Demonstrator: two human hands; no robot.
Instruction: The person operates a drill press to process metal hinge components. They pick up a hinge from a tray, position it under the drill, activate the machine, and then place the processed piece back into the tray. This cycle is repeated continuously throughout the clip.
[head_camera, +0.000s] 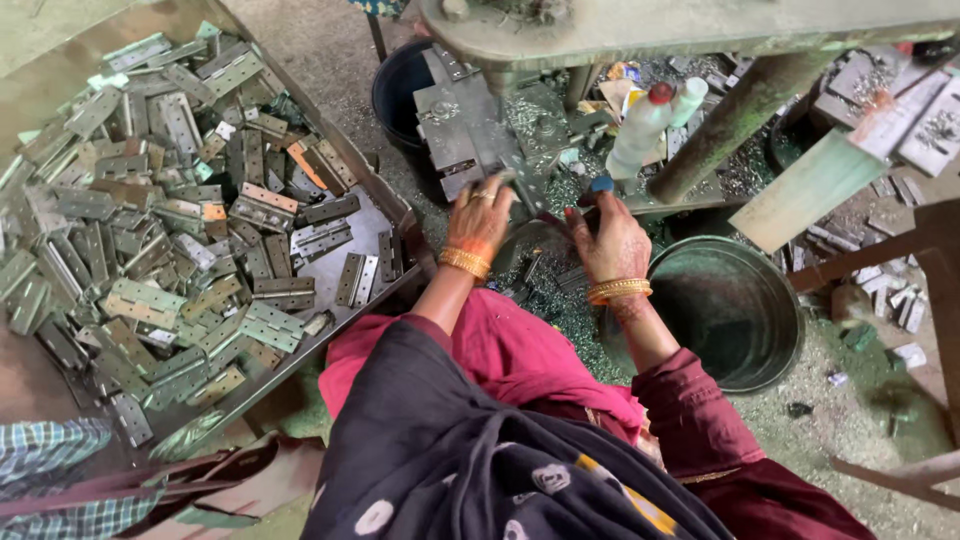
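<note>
My sleeves (690, 420) are magenta; my draped shawl (480, 470) is black with white dots. Gold bangles (618, 290) ring both wrists. The flat steel hinges (150, 230) in the rusty brown metal tray (385, 205) are dull grey-green. The round metal bucket (730, 305) is dark grey. The plastic bottle (640, 130) is translucent white with a red cap.

2 hands (480, 215), 2 plastic bottles (640, 130), 1 round metal tub (770, 345), 1 tray (395, 285) w/ dozens of hinges (140, 300), too many to count.
</note>
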